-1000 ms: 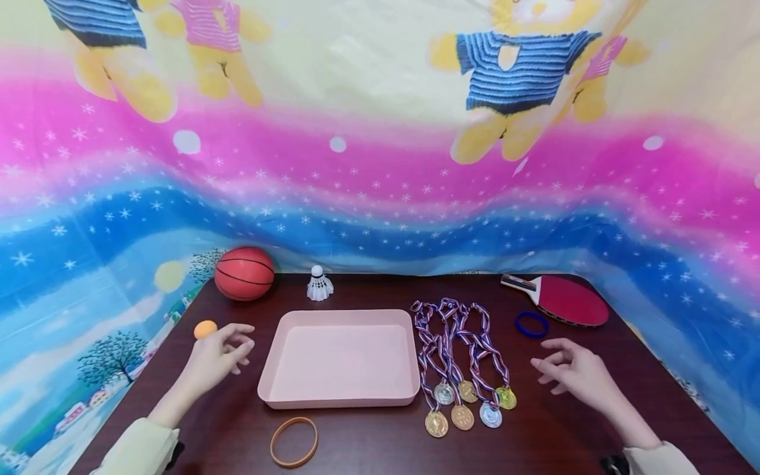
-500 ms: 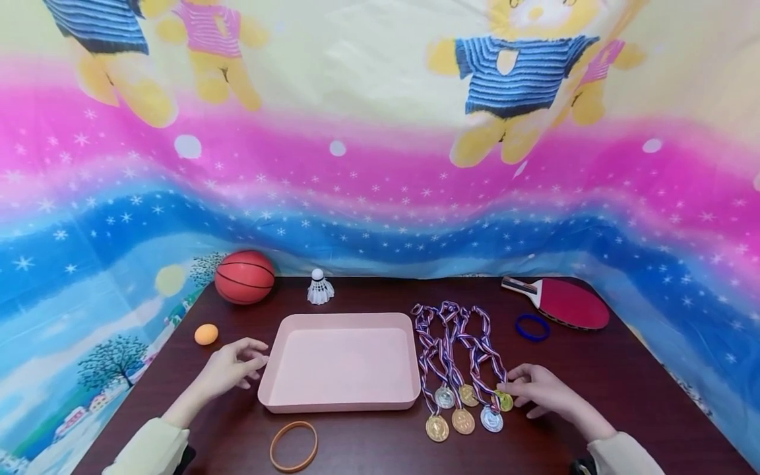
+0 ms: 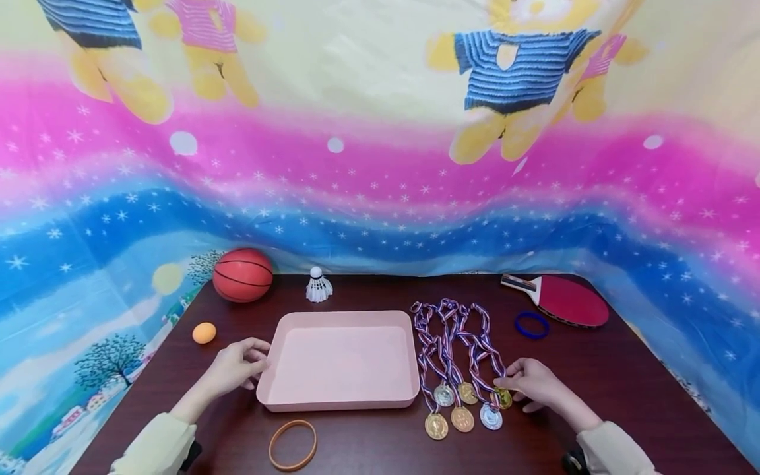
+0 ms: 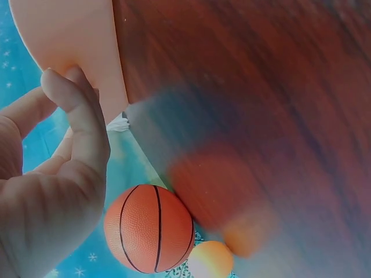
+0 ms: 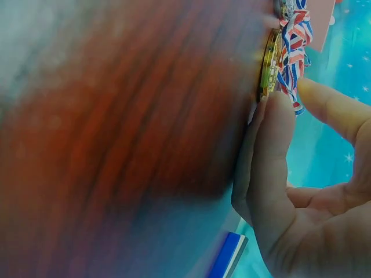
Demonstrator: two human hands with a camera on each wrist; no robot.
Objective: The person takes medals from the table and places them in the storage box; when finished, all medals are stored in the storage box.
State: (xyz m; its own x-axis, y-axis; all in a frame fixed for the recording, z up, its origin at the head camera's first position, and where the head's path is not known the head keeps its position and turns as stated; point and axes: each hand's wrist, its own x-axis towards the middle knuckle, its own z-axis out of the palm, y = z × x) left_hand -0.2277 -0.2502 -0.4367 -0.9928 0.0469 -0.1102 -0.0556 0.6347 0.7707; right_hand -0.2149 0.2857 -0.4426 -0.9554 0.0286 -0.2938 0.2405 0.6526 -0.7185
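Observation:
My left hand is at the left side of a pink rectangular tray, its bent fingers against the outer wall. In the left wrist view the fingertips meet that wall below the rim. On the other side, my right hand reaches the rightmost gold medal, which lies on the table. Seen from the right wrist, a fingertip touches the edge of this medal, while the thumb stays apart above, beside the striped ribbon. Several other medals with tangled ribbons lie between the tray and this hand, including a silver medal.
A basketball, an orange ball and a shuttlecock are at the back left. A table tennis paddle and a blue ring lie at the back right. An orange ring lies in front of the tray.
The left hand has moved right, from beside the orange ball to the tray's wall. My right hand has come left and nearer to me, from below the blue ring to the rightmost medal.

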